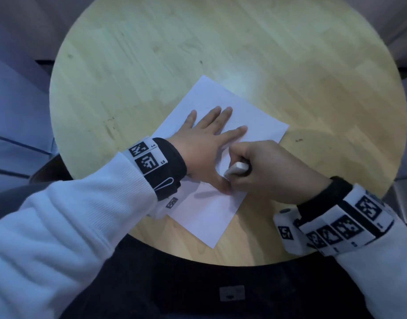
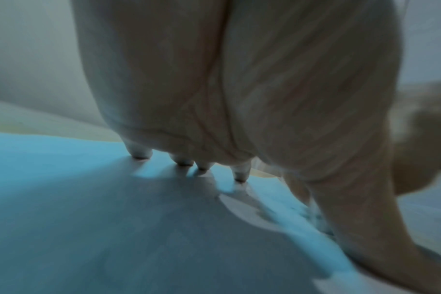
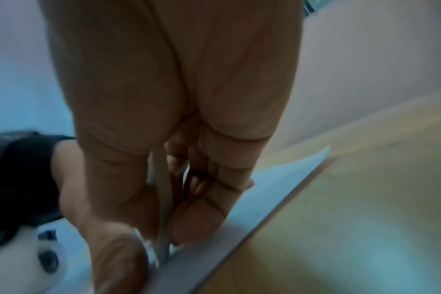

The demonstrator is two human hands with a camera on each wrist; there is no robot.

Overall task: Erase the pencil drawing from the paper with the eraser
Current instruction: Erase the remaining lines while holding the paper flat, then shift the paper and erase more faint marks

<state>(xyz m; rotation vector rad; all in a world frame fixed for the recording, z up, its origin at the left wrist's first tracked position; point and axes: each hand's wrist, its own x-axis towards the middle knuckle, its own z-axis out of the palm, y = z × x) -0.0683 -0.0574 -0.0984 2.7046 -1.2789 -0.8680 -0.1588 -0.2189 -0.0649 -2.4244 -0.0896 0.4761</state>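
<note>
A white sheet of paper [image 1: 209, 212] lies at an angle on the round wooden table [image 1: 151, 65]. My left hand [image 1: 204, 139] lies flat on the paper with fingers spread and straight; its fingertips [image 2: 141, 155] press the sheet in the left wrist view. My right hand [image 1: 262, 166] grips a white eraser [image 1: 237, 169] just right of the left thumb, with the eraser's end down on the paper. The eraser [image 3: 161, 214] shows as a pale slab between thumb and fingers in the right wrist view. No pencil marks are plain to see; the view is dim and blurred.
The table's near edge curves just in front of my lap. Bare wood spreads beyond and to the right of the paper [image 3: 264, 191]. A small dark speck [image 1: 298, 140] lies on the table right of the sheet.
</note>
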